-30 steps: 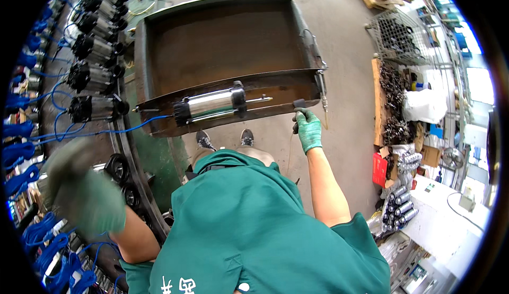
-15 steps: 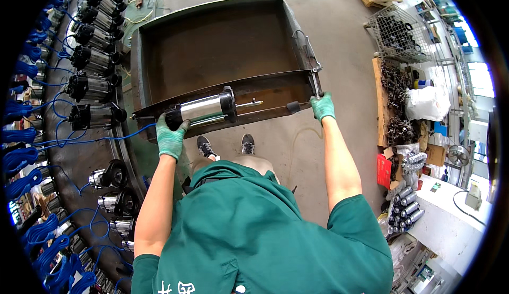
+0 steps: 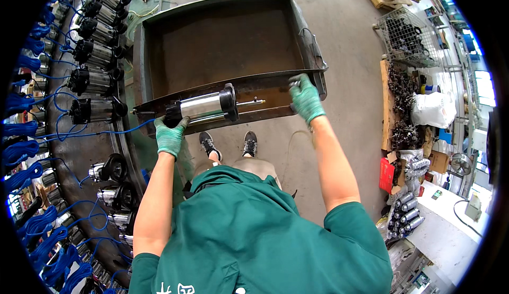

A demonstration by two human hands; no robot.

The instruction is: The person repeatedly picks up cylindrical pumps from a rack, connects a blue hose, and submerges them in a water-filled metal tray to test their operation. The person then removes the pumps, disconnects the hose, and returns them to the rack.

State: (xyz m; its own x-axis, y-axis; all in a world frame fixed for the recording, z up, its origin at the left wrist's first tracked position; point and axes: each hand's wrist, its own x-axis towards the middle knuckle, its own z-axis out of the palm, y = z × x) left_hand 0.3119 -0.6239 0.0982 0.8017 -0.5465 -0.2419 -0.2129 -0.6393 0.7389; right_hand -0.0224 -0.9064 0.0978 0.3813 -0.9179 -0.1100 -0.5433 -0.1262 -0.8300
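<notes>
A submersible pump, a silver cylinder with black ends, lies along the near compartment of a dark metal trough. My gloved left hand is closed round the pump's black left end, the thumb against its lower side. A blue cable runs off leftward from that end. Brass-tipped metal fitting sticks out of the pump's right end. Over the compartment's right part, my gloved right hand is closed. A small metallic piece shows at its fingertips; its kind is not clear.
Similar pumps stand in a row on the left with coiled blue cables. At the right are a wire basket, a white bag, a red box and stacked silver cylinders.
My right hand has moved left and away from me, off the trough's right corner, bringing a small metallic piece over the compartment. My left hand stays on the pump.
</notes>
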